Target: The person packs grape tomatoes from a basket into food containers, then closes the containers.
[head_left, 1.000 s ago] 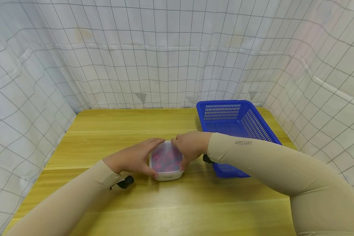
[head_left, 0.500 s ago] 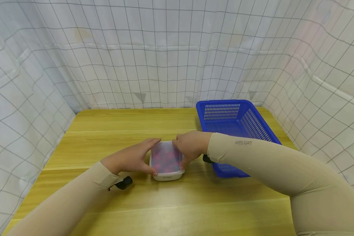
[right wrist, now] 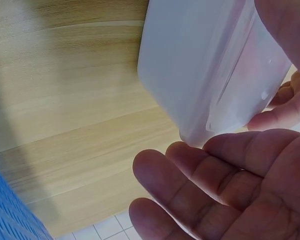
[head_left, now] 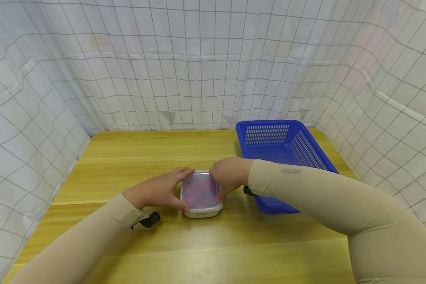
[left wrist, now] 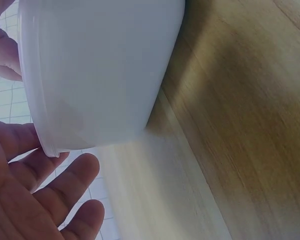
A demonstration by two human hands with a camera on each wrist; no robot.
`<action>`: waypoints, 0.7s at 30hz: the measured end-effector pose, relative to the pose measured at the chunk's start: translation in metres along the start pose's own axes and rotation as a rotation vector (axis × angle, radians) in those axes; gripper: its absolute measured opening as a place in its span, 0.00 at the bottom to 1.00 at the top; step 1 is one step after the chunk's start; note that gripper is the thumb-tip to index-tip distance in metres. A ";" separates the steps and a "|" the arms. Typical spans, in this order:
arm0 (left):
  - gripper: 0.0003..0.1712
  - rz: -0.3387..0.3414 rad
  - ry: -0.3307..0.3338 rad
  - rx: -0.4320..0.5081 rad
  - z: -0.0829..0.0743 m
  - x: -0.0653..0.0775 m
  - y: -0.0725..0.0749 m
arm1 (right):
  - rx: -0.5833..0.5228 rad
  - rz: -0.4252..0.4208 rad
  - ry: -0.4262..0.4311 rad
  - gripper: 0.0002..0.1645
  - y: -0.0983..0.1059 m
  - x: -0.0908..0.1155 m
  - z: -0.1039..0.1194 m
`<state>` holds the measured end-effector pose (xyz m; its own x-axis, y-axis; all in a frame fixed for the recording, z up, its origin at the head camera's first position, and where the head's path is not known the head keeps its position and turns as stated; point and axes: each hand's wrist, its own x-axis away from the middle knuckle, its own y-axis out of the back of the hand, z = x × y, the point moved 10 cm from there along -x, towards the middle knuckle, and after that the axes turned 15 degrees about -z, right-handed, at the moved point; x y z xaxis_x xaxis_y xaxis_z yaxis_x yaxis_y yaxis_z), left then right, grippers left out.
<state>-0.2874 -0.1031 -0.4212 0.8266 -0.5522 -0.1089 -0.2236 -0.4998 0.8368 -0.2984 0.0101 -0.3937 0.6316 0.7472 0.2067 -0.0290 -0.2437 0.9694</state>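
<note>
A white food container [head_left: 203, 214] rests on the wooden table in the head view. Its translucent lid [head_left: 198, 191] sits on top, with red and pink pieces showing blurred through it. My left hand [head_left: 159, 191] grips the lid's left side, thumb at the near corner and index finger at the far one. On the right side my right hand [head_left: 230, 176] holds the lid edge between thumb and fingers. In the wrist views, fingertips of the left hand [left wrist: 35, 185] and the right hand [right wrist: 235, 185] touch the rim at the far corners; other fingers extend past it.
A blue plastic basket [head_left: 269, 150] with slotted walls stands at the back right, partly hidden behind my right forearm. The wooden table [head_left: 145, 150] ends at a white gridded curtain [head_left: 198, 71] behind and at both sides.
Over the last second my left hand's fingers have shifted slightly left along the lid edge. The container has moved a touch to the right; my right hand stays nearly still.
</note>
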 end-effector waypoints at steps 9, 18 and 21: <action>0.73 0.007 0.026 0.013 0.003 -0.001 -0.002 | 0.013 -0.008 -0.021 0.43 -0.001 -0.001 0.000; 0.73 0.021 0.060 0.038 0.004 -0.001 -0.004 | 0.046 -0.006 -0.060 0.40 -0.001 -0.001 0.000; 0.73 0.025 0.066 0.041 0.004 -0.001 -0.004 | 0.049 -0.013 -0.071 0.40 0.000 -0.001 0.000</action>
<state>-0.2893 -0.1034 -0.4263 0.8522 -0.5207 -0.0516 -0.2648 -0.5142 0.8158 -0.2990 0.0091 -0.3940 0.6847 0.7054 0.1831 0.0163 -0.2660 0.9638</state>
